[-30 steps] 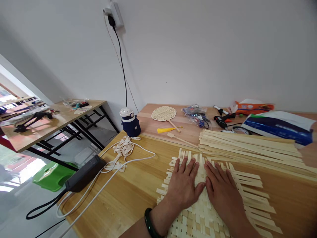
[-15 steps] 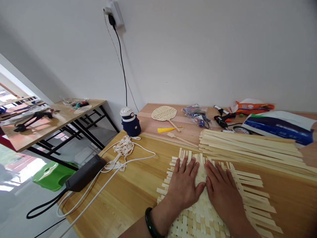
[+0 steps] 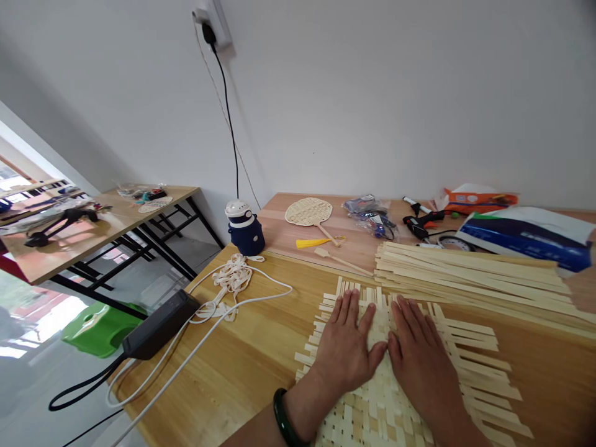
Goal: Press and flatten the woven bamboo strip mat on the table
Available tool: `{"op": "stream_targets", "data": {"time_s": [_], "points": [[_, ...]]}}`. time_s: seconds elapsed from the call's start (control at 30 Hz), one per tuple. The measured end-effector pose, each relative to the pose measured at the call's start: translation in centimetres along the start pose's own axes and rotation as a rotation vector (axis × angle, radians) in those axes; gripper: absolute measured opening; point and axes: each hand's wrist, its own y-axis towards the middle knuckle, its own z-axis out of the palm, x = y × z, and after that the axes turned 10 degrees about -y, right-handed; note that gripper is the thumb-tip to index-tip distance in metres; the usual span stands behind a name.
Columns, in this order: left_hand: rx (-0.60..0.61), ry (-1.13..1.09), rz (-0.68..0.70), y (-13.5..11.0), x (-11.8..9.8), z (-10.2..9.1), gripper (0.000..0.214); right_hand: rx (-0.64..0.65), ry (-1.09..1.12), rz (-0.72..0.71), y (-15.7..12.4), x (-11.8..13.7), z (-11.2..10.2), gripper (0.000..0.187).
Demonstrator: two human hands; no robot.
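Note:
A pale woven mat of flat strips (image 3: 372,410) lies on the wooden table, its loose strip ends sticking out along the far, left and right edges. My left hand (image 3: 347,351) rests palm down on its left part, fingers stretched toward the far edge and thumb out to the right. A dark green bangle (image 3: 285,417) circles that wrist. Flat on the right part of the weave is my right hand (image 3: 421,360), fingers extended and lying close together. The two thumbs point toward each other with a narrow gap between. Both palms hide some of the weave.
Beyond the mat lies a stack of loose strips (image 3: 465,273). Further back are a woven fan (image 3: 308,212), a yellow tassel (image 3: 311,243), a glue gun (image 3: 421,225) and a blue-white package (image 3: 526,239). White cable (image 3: 223,313), a black power bank (image 3: 161,326) and a blue bottle (image 3: 246,233) stand left.
The index and middle fingers of my left hand have spread apart, while its other fingers have drawn together. My right hand's fingers have come closer together. The mat stays in place.

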Motion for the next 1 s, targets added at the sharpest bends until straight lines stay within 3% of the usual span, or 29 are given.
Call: {"op": "stream_targets", "data": {"time_s": [1.0], "points": [[0.019,-0.051,-0.050,0.26,0.03,0.27,0.072,-0.023,-0.047,-0.038,0.00,-0.02,0.31,0.047]]}}
